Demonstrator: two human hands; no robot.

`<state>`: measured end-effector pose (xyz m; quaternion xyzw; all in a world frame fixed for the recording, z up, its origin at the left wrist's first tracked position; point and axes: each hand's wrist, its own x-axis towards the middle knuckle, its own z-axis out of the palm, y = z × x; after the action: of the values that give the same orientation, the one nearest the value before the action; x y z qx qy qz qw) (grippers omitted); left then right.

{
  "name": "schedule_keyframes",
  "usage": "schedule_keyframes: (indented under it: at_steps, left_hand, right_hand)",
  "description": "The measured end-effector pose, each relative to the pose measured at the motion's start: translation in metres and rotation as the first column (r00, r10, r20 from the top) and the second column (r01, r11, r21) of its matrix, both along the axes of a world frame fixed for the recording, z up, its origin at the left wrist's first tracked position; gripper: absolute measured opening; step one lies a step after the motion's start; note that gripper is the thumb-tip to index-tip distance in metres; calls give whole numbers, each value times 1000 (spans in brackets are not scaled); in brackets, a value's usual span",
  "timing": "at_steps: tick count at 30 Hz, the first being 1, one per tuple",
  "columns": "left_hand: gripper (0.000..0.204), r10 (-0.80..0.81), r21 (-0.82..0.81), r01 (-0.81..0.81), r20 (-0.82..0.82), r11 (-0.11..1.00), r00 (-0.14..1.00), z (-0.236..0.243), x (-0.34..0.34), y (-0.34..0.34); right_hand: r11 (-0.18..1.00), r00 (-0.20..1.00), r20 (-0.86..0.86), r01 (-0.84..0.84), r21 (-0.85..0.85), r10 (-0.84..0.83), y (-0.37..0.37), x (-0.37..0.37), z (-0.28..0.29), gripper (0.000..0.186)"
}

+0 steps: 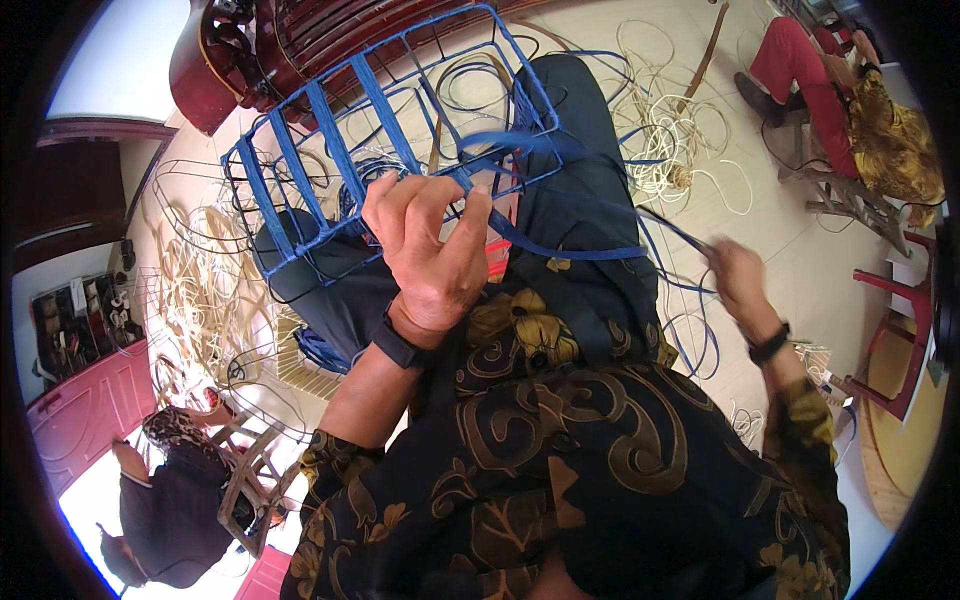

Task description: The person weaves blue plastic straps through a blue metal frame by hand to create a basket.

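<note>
A wire frame (263,185) partly wrapped in blue strap rests across my knees, with several wrapped bars along it. My left hand (430,245) grips its near edge in the middle, fingers curled at a blue strip; what lies under the fingertips is partly hidden. A loose blue strap (580,248) runs from beside that hand, and another blue strip blurs above it. At the right, away from the frame, my right hand (738,280) is closed on a dark blue strap that stretches up toward the frame. Loops of the same strap hang below.
Pale cane strands (205,295) and cord (668,150) lie tangled on the tiled floor. Dark red carved furniture (190,80) stands beyond the frame. A co-worker (170,500) is at lower left, another person (880,130) at upper right, beside a red chair (895,340).
</note>
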<state>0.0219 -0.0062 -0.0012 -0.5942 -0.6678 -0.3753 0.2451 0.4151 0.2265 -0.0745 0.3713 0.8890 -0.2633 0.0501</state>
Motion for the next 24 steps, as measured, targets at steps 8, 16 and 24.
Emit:
schedule_keyframes:
  at_steps: [8,16,24]
  left_hand:
    - [29,-35,1,35,43,999,998,-3,-2,5]
    - [31,-4,9,3,22,1000,1000,1,0,0]
    - [36,49,-34,-48,34,998,998,4,4,-1]
  right_hand:
    - [916,-163,945,245,318,-284,-19,442,111,62]
    - [979,966,-173,175,-102,-191,33,27,50,45]
    - [921,882,-375,-360,-148,285,-73,-226,65,27]
